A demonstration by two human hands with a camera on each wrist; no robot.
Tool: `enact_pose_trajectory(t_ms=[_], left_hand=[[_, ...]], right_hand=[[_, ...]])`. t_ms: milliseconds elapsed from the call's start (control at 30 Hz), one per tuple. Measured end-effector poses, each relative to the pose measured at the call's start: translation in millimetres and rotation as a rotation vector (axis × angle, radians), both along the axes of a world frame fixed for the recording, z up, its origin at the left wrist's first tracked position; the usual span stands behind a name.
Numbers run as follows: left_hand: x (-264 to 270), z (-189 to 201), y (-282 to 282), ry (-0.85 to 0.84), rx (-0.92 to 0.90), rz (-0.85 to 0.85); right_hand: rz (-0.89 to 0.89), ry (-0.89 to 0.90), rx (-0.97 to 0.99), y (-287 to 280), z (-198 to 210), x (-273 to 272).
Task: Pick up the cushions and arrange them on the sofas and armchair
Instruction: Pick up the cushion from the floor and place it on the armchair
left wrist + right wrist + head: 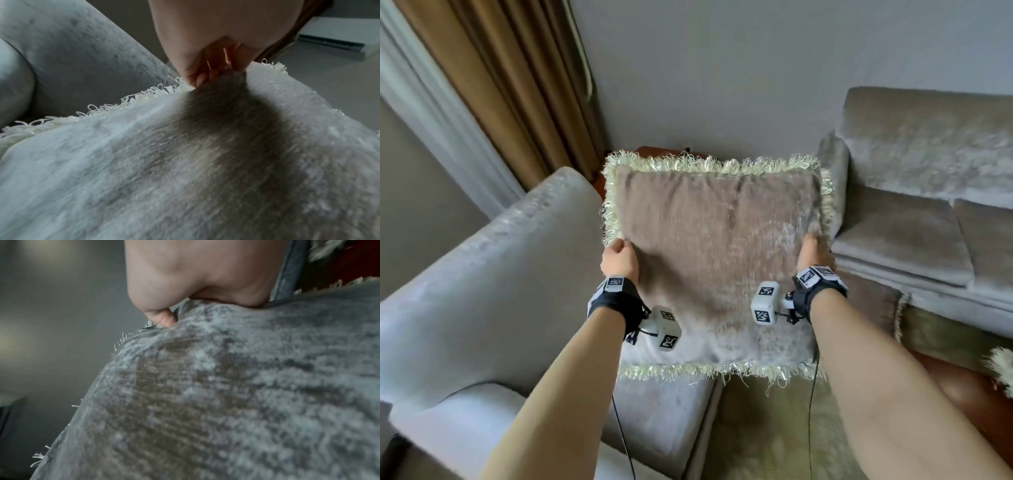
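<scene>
Cushion (717, 260) held between armchair (482, 291) at left and sofa (928, 192) at right.

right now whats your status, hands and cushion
Left hand and right hand both gripping the fringed cushion, held up between armchair and sofa. Not placed yet. Nothing blocking either seat.

The armchair (493, 274) crowds your left and the sofa (914, 205) your right. Between them, an open gap runs toward the far wall (722, 68).
</scene>
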State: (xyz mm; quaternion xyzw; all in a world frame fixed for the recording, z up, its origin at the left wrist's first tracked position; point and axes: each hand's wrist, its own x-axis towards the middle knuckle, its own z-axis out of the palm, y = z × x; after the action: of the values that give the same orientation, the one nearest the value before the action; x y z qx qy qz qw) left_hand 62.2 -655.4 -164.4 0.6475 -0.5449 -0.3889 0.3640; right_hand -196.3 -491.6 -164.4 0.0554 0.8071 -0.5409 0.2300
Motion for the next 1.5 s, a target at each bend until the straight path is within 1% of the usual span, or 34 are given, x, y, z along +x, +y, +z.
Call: enact_pose_trajectory(t_ms=[67, 133, 200, 233, 300, 367, 433, 567, 700, 867, 1067, 1133, 1267, 1400, 1500], left_hand=[[20, 7, -21, 0.010, -0.017, 0.068], [39, 8, -38, 0.014, -0.025, 0.145], [55, 5, -52, 0.017, -0.020, 0.203], [63, 1, -64, 0.024, -0.013, 0.261], [76, -5, -76, 0.017, -0.012, 0.339], [89, -15, -88, 0.021, -0.027, 0.424], [104, -28, -95, 0.013, -0.029, 0.508], [139, -63, -102, 0.002, 0.018, 0.636], [178, -106, -107, 0.031, 0.058, 0.721], [209, -152, -120, 0.021, 0.026, 0.764], [226, -206, -138, -0.001, -0.050, 0.852], [226, -222, -141, -0.029, -0.065, 0.894], [227, -237, -162, -0.112, -0.125, 0.973], [241, -258, -187, -0.119, -0.178, 1.056], [244, -276, -201, -0.157, -0.137, 1.034]], right_hand=[[0.115, 0.027, -0.059, -35, 13, 6], [0.297, 0.022, -0.108, -79, 21, 14], [0.377, 0.043, -0.114, -115, 18, 17], [0.420, 0.044, -0.115, -140, 21, 22], [0.445, 0.020, -0.103, -171, 25, 30], [0.418, 0.001, -0.057, -203, 24, 39], [0.451, -0.008, -0.045, -232, 16, 49], [0.613, 0.016, 0.015, -285, -12, 81], [0.718, -0.007, 0.028, -330, -46, 118], [0.844, -0.002, 0.008, -388, -94, 155], [1.010, 0.040, 0.027, -443, -156, 184], [1.032, 0.065, 0.027, -457, -170, 193], [1.085, 0.087, -0.016, -491, -191, 213], [1.104, -0.006, -0.096, -525, -217, 236], [1.062, -0.032, -0.105, -548, -251, 244]])
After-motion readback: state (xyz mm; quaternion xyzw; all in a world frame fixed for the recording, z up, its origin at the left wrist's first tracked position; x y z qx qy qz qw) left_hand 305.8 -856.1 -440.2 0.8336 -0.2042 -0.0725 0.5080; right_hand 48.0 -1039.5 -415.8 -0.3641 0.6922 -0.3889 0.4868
